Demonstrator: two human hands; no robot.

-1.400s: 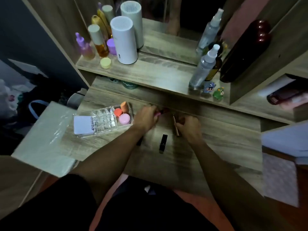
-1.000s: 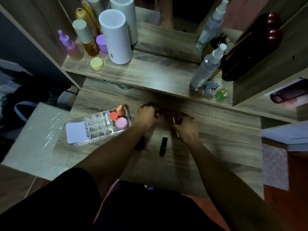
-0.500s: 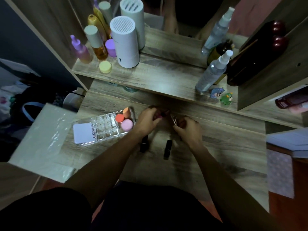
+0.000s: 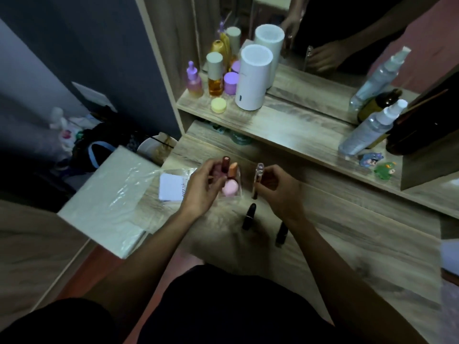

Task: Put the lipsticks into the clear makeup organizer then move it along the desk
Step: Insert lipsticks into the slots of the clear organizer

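The left hand (image 4: 201, 192) pinches a dark red lipstick (image 4: 225, 164) upright between thumb and fingers, held above the clear makeup organizer (image 4: 229, 194), which sits on the bench (image 4: 347, 234) toward its left end. A pink sponge (image 4: 229, 189) and an orange sponge (image 4: 233, 170) rest in the organizer, and a white card (image 4: 171, 187) lies at its left. The right hand (image 4: 280, 192) grips a slim clear-capped lipstick (image 4: 257, 181) upright, just right of the organizer. Two black lipsticks (image 4: 249, 216) (image 4: 281, 234) lie on the bench nearer the person, apart from each other.
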